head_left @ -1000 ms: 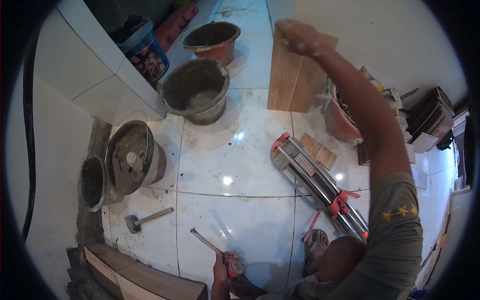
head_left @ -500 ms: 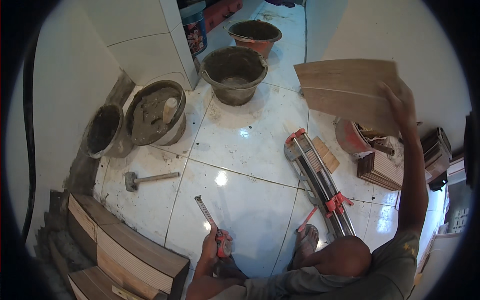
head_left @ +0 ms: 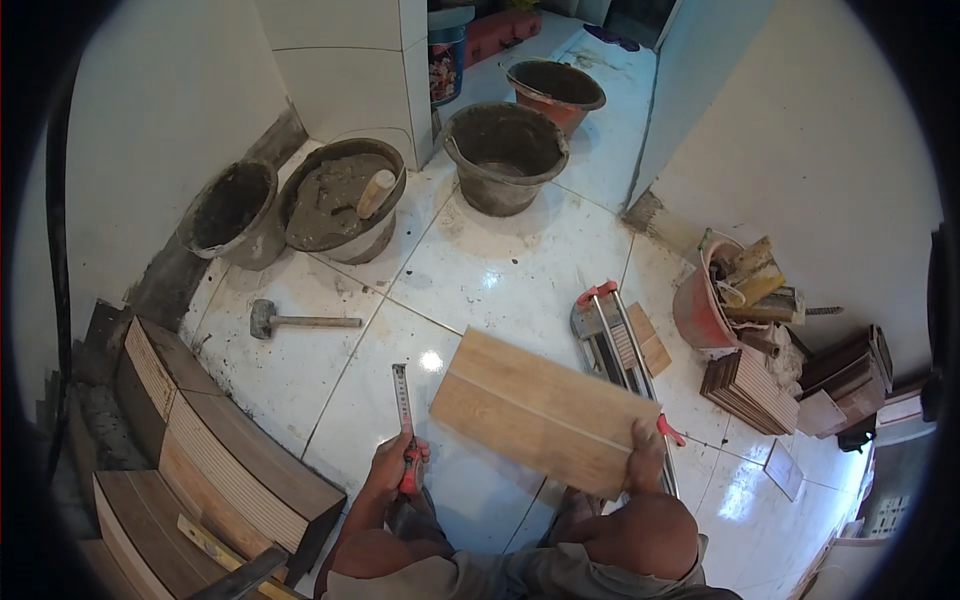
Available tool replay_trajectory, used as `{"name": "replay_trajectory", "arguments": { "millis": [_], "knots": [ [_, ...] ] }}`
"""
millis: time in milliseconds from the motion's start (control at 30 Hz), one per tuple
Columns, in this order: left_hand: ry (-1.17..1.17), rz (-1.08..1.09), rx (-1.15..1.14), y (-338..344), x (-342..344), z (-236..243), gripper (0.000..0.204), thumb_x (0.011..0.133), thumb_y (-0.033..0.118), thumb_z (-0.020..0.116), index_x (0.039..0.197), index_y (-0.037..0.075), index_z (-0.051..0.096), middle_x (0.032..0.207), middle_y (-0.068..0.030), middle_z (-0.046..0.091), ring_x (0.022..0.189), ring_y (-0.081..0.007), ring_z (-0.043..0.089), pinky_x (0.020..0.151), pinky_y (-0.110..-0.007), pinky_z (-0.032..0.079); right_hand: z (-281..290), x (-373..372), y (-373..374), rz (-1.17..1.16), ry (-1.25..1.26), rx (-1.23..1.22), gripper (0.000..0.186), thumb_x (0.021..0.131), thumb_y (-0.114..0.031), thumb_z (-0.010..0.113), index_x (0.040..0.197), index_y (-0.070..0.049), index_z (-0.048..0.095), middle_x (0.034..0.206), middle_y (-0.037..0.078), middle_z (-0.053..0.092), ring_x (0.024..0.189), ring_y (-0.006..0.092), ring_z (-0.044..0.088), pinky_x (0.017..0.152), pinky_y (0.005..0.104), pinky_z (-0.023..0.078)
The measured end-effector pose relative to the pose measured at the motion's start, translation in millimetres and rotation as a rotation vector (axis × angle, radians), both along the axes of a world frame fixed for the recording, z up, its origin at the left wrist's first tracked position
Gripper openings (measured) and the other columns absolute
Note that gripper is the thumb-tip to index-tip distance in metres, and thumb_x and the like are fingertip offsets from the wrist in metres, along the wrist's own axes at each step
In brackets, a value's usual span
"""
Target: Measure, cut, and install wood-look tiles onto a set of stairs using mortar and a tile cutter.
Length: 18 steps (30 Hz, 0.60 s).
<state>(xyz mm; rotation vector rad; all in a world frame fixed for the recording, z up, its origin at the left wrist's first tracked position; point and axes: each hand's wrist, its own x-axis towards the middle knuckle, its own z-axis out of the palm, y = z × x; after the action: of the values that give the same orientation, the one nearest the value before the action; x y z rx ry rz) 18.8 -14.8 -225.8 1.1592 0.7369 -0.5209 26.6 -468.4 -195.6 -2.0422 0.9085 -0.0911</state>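
Note:
My left hand (head_left: 397, 463) is closed around a red tape measure (head_left: 411, 470), its short length of blade (head_left: 402, 395) pulled out and pointing away from me. In my right hand (head_left: 646, 457) is a brown wood-look tile (head_left: 545, 405), gripped by its right end and held low over the floor in front of my knees. The tile partly covers a manual tile cutter (head_left: 607, 330) with two metal rails and red fittings. A small piece of brown tile (head_left: 648, 340) lies beside the cutter.
A mallet (head_left: 300, 321) lies left of centre. Behind it stand a mortar bucket (head_left: 345, 200) and other buckets (head_left: 505, 155). Tiled steps (head_left: 250, 460) with a yellow level (head_left: 215, 550) rise at left. Stacked tiles (head_left: 745, 390) and a red bucket of tools (head_left: 700, 305) sit at right.
My right hand has brought the tile down from the raised right side to low in front of me. The tape measure has shifted slightly left, its blade now pointing more directly away.

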Motion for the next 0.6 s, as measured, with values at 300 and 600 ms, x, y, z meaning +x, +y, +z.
{"name": "replay_trajectory", "arguments": {
  "millis": [300,600],
  "knots": [
    [0.047,-0.202,0.105,2,1,-28,0.049,0.11,0.041,0.052,0.101,-0.004,0.068,0.089,-0.0095,0.07,0.082,-0.0182,0.068,0.078,-0.033,0.056,-107,-73,27,-0.294,-0.28,0.819,0.06,0.102,-0.044,0.067,0.14,0.002,0.056,0.124,0.014,0.069,0.106,0.0268,0.068,0.096,0.0434,0.052],
    [-0.038,-0.635,0.381,21,43,-64,0.055,0.105,0.047,0.055,0.084,0.0,0.073,0.073,-0.008,0.071,0.066,-0.0169,0.065,0.07,-0.034,0.054,-9,-45,-41,0.482,0.837,0.353,0.058,0.099,-0.053,0.067,0.096,0.004,0.074,0.078,0.014,0.075,0.069,0.0203,0.072,0.063,0.038,0.058]
  ]
}}
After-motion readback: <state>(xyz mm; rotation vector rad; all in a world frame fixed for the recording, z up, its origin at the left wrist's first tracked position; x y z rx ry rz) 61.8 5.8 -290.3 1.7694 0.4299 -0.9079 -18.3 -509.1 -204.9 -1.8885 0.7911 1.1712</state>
